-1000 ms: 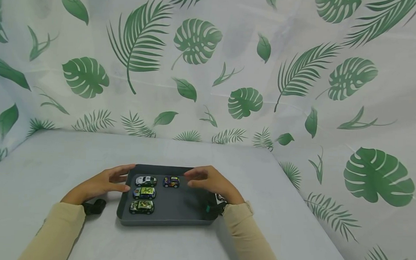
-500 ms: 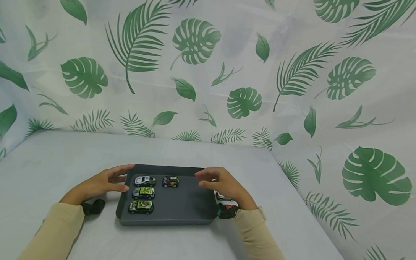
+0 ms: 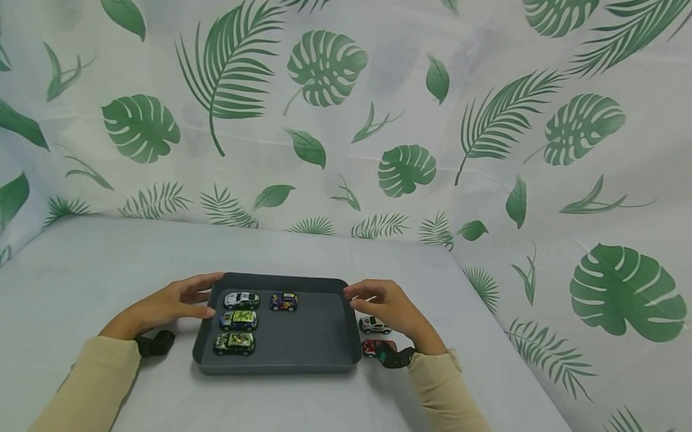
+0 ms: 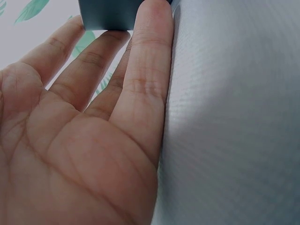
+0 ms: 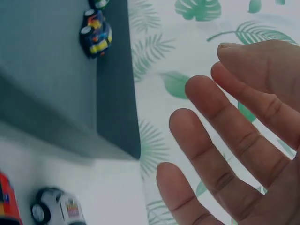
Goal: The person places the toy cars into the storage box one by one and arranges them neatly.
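A dark grey tray (image 3: 319, 342) sits on the table with several toy cars in it: a white one (image 3: 242, 299), a green one (image 3: 239, 319), another green one (image 3: 235, 343) and a blue one (image 3: 284, 301) (image 5: 96, 33). My left hand (image 3: 174, 302) (image 4: 89, 122) lies open against the tray's left edge (image 4: 110, 14), fingers straight. My right hand (image 3: 385, 306) (image 5: 234, 136) hovers open just right of the tray, holding nothing. Below it on the table stand a white car (image 3: 374, 325) (image 5: 56, 211) and a red car (image 3: 372, 347) (image 5: 7, 199).
The table (image 3: 92, 264) is covered with a pale cloth. A white backdrop with green leaf prints (image 3: 326, 113) closes in the back and right side. Both forearms wear beige sleeves (image 3: 94, 385).
My right hand has moved rightward, from above the tray to just past its right edge, uncovering the white and red cars. The left hand has stayed put.
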`<state>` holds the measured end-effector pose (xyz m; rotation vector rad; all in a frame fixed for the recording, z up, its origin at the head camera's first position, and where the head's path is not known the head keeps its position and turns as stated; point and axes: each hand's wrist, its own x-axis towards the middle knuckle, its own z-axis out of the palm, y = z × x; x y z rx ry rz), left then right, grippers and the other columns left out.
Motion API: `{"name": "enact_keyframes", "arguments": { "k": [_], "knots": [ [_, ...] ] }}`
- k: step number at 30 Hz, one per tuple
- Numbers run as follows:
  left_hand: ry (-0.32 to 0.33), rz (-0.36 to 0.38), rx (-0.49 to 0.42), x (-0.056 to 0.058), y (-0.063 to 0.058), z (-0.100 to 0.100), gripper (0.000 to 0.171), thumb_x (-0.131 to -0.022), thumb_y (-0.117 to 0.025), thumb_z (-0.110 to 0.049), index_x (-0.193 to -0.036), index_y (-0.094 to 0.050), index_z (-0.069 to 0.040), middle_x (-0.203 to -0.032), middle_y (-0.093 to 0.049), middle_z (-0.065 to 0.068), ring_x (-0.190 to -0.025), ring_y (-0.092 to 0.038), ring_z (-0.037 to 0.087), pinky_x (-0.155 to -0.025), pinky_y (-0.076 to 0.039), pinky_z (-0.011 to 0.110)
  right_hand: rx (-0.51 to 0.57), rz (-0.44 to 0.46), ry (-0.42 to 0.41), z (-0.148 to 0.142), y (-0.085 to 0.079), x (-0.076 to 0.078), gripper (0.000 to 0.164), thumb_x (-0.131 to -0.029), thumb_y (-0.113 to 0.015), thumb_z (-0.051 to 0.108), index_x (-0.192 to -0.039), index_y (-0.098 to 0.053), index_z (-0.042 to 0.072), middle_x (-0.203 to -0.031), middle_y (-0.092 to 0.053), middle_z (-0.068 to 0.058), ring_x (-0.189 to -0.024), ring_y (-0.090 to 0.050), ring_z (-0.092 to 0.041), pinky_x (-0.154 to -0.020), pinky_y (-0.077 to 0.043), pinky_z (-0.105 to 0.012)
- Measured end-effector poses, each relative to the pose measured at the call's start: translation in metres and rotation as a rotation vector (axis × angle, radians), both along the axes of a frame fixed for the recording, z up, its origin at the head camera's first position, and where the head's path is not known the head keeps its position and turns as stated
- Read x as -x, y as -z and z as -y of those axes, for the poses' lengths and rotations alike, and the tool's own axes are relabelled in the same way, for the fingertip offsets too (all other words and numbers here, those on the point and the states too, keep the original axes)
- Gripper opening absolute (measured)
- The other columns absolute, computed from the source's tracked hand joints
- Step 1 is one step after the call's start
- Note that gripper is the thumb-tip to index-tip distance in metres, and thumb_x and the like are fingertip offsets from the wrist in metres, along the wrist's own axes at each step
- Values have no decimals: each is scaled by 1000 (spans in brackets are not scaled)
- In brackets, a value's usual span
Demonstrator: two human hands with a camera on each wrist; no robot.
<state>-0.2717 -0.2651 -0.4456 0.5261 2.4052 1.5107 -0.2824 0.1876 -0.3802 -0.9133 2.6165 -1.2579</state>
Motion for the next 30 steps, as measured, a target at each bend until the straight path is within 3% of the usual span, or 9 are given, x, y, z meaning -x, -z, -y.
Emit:
{"name": "enact_keyframes", "arguments": {
  "k": [17, 22, 30],
  "knots": [
    [-25, 26, 11, -3, -3, -5, 95, -97, -84, -26, -170, -27, 1, -172, -24, 34, -151, -32, 64, -115, -37, 77, 12, 17, 26, -36, 6, 10, 30, -103, -72, 4, -131, -73, -7, -128, -73, -25, -111, -70, -29, -92, -60, -33],
    [-21, 21, 10, -2, -3, -4, 95, -98, -83, -25, -170, -27, 0, -172, -24, 35, -151, -32, 63, -115, -38, 76, -2, 60, 29, -44, 10, 14, 34, -101, -73, 3, -132, -70, -12, -130, -70, -31, -113, -70, -38, -89, -61, -30],
    [-20, 28, 18, -2, -3, -4, 95, -99, -82, -25, -170, -26, 0, -172, -23, 36, -151, -32, 65, -115, -38, 75, -52, 78, 58, -53, 14, 16, 34, -99, -77, 4, -128, -72, -11, -131, -72, -25, -119, -67, -48, -95, -61, -50]
  ]
}}
